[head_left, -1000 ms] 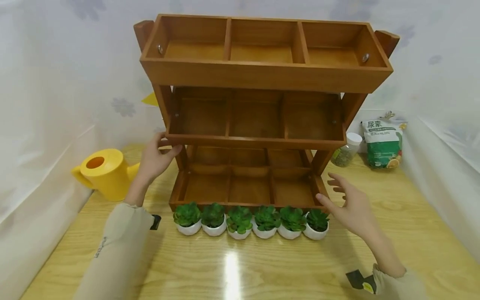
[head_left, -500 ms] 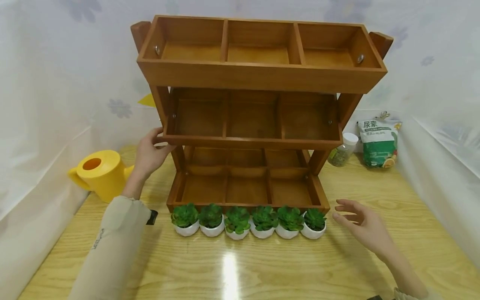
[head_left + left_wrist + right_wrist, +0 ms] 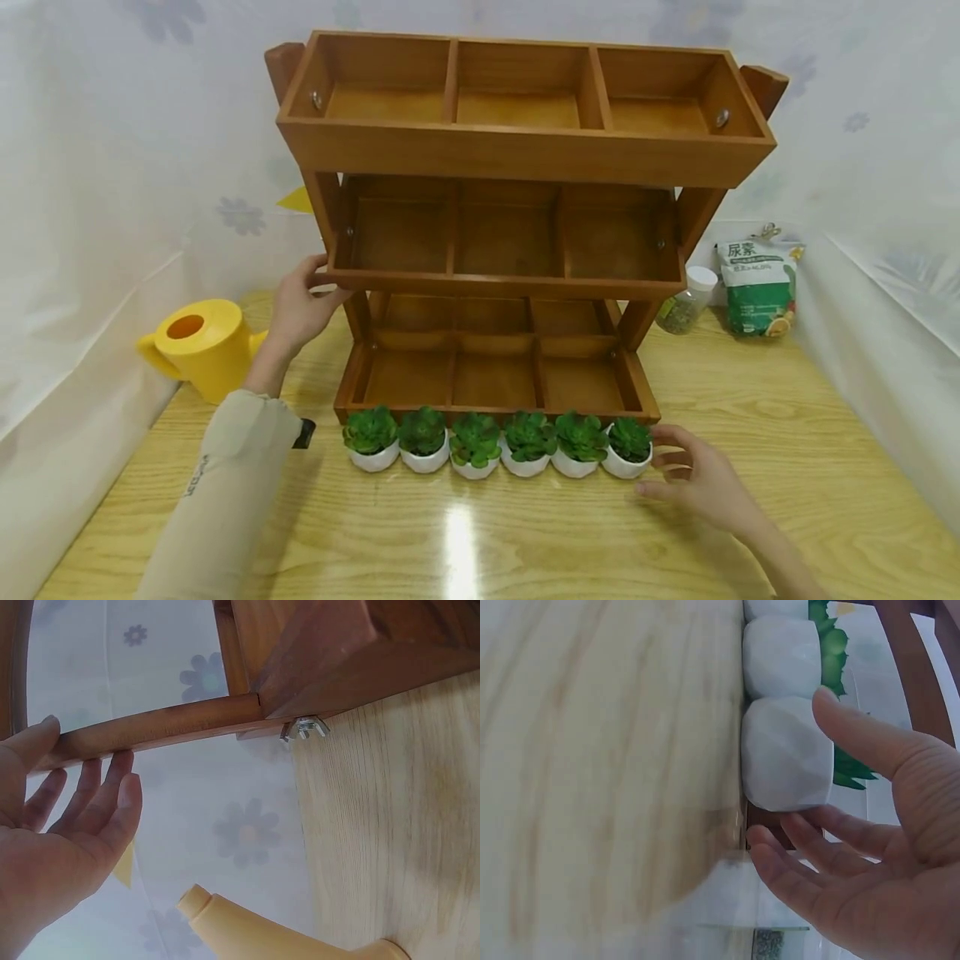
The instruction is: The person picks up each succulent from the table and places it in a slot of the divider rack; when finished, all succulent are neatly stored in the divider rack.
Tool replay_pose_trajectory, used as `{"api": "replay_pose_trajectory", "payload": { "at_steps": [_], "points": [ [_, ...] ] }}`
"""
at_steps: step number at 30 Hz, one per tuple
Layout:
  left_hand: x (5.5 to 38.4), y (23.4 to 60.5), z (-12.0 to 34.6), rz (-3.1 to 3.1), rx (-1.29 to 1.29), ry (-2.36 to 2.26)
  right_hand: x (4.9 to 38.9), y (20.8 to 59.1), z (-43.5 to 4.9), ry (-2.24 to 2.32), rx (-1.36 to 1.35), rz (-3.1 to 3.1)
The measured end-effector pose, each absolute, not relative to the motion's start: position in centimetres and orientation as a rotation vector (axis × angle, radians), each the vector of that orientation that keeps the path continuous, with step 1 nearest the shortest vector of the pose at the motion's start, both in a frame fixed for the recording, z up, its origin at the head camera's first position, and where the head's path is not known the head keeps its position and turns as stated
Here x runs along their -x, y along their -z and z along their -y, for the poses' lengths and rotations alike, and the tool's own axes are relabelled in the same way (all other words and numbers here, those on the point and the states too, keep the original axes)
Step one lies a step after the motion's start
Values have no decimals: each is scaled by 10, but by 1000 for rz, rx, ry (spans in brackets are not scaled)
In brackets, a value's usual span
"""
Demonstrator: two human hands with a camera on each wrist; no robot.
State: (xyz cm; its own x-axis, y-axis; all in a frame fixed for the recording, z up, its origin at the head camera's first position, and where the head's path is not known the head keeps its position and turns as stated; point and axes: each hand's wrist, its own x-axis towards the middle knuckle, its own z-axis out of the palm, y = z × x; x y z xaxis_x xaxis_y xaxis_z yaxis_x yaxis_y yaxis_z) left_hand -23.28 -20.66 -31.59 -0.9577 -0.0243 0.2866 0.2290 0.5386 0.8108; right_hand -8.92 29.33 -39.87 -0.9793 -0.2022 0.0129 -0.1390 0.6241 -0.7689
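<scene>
A three-tier wooden planter shelf (image 3: 480,287) stands on the table with bare compartments. My left hand (image 3: 303,308) holds its left side at the middle tier; in the left wrist view the thumb and fingers pinch a wooden side bar (image 3: 165,726). Several green succulents in white faceted pots line up along the shelf's front foot. Beside the rightmost potted succulent (image 3: 628,448) is my right hand (image 3: 697,479), thumb and fingers spread around the pot's side. In the right wrist view that white pot (image 3: 787,754) sits between thumb and fingers, not clearly gripped.
A yellow watering can (image 3: 213,350) stands left of the shelf, close to the left forearm. Behind on the right are a clear jar with a white lid (image 3: 686,302) and a green-and-white bag (image 3: 763,287) closed by a clip. White floral sheeting surrounds the table.
My right hand has come down from the shelf's lower right corner, swung right, then moved left to the rightmost pot. The left hand keeps its hold on the shelf.
</scene>
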Motion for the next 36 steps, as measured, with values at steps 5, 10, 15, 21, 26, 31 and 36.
{"api": "replay_pose_trajectory", "payload": {
  "at_steps": [5, 10, 15, 21, 26, 31, 36],
  "points": [
    [233, 315, 207, 2529, 167, 1380, 91, 396, -284, 1242, 274, -2838],
    [233, 315, 207, 2536, 168, 1376, 95, 396, -275, 1132, 274, -2935],
    [231, 313, 207, 2548, 164, 1394, 96, 396, -271, 1087, 253, -2964],
    [230, 312, 208, 2562, 170, 1402, 97, 395, -269, 1085, 225, -2960],
    [228, 310, 208, 2576, 176, 1398, 96, 392, -268, 1045, 157, -2951],
    [228, 310, 208, 2581, 177, 1397, 94, 391, -271, 1033, 94, -2930],
    [229, 312, 209, 2586, 175, 1391, 93, 389, -275, 1052, 82, -2912]
  ]
}}
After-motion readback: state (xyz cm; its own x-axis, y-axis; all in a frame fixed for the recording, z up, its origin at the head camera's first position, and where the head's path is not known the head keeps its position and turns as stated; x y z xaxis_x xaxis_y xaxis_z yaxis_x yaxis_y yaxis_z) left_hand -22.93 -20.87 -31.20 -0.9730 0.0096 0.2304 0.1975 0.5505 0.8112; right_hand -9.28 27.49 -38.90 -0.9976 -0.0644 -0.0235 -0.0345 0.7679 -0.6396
